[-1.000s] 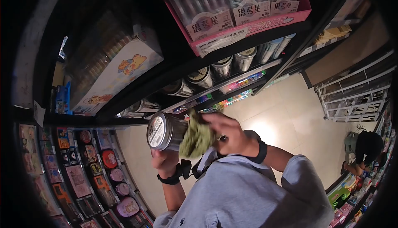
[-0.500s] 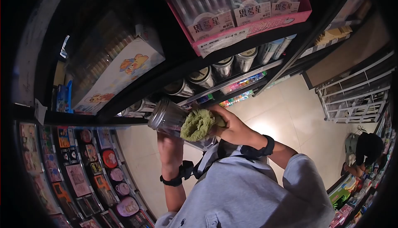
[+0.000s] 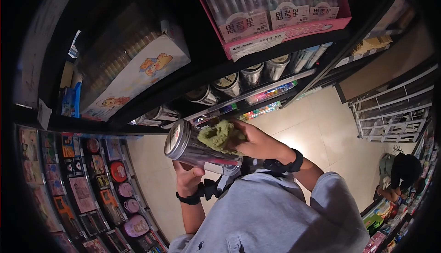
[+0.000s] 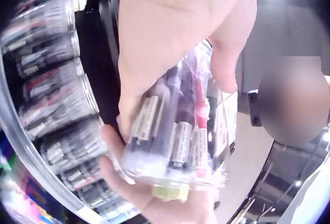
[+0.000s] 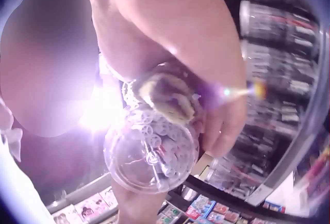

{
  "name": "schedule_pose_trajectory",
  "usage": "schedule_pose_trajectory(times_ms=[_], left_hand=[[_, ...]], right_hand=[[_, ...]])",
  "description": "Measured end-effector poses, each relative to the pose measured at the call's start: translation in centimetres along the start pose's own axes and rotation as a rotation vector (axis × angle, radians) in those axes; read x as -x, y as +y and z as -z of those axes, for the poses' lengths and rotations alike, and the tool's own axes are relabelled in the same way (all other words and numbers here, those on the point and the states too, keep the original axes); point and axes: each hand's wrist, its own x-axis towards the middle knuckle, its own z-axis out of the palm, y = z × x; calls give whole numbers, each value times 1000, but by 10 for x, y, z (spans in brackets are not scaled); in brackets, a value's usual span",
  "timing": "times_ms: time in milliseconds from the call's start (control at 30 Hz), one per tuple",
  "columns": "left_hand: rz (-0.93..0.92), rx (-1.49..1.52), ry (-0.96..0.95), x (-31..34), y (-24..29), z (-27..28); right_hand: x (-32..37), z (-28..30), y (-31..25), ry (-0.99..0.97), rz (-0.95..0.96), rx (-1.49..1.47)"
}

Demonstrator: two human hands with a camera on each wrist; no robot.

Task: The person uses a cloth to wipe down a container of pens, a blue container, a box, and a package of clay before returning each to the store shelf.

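Note:
My left hand (image 3: 187, 178) grips a clear plastic jar (image 3: 195, 155) with a lid, which lies tilted on its side in front of my chest. Several pens (image 4: 180, 136) with white labels show through its wall in the left wrist view. My right hand (image 3: 258, 142) holds a bunched green cloth (image 3: 217, 135) against the upper side of the jar. From the right wrist, the jar's round clear bottom (image 5: 129, 157) faces the camera, with the cloth (image 5: 170, 100) just above it. The palm hides part of the cloth.
Similar lidded jars (image 3: 227, 84) stand in a row on the dark shelf ahead. Above them are a pink display box (image 3: 285, 32) of pens and a white box (image 3: 142, 73) with cartoon bears. Goods racks line the left; a person (image 3: 399, 175) crouches at the far right.
The cloth has moved from around the jar's far end and middle up onto its upper side. The jar has turned in my left hand, and its pens now show more.

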Motion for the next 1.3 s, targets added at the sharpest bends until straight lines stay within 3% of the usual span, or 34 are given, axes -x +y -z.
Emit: schedule_pose_trajectory(times_ms=[67, 200, 267, 333, 400, 467, 533, 567, 600, 667, 733, 800, 867, 967, 1067, 1133, 1167, 1200, 1233, 1267, 1300], left_hand=[[-69, 77, -11, -3, -6, 6], [83, 132, 136, -4, -3, -18], [234, -415, -42, -3, -7, 1], [339, -471, -39, 0, -5, 2], [320, -516, -102, -2, -4, -11], [326, -613, -117, 5, -7, -3], [510, -579, -92, 7, 1, -1], [335, -799, -210, 3, 7, -3], [404, -545, -111, 7, 10, -7], [298, -756, -264, 10, 14, 11], [218, -775, -257, 18, 4, 31], [149, -790, -243, 20, -1, 26], [66, -256, 81, 11, -15, 7], [181, -396, 54, 15, -10, 9], [193, -470, -11, 14, -8, 16], [152, -444, -39, 13, -17, 15], [140, -300, 31, 15, -23, 16], [124, -162, 109, 19, -26, 20], [100, -116, 117, 24, -32, 34], [96, -121, 122, 27, -33, 49], [51, -319, 96, 29, -30, 64]], right_hand=[[5, 8, 8, -47, -14, 46], [12, 7, 4, -4, -1, 8], [14, 5, -5, 14, -42, 370], [14, -1, -4, 66, 4, 452], [11, -10, 2, 175, 543, 892], [8, -23, -6, 174, 612, 809], [2, -23, -2, 173, 593, 674], [2, -20, -3, 169, 407, 521], [-1, -17, -4, 161, 224, 367], [-11, -3, 17, 186, 291, 446], [-5, 5, 22, 55, 80, 306], [3, 4, 34, 74, 88, 183], [6, 6, 39, 102, 99, 69], [6, 6, 41, 156, 183, 250], [4, -13, 40, 268, 68, 291], [6, -31, 27, 278, 205, 373], [8, -34, 40, 275, 350, 711], [8, -44, 35, 265, 505, 826], [8, -47, 26, 232, 541, 893], [10, -46, 21, 201, 575, 961], [11, -43, 23, 200, 574, 959]])
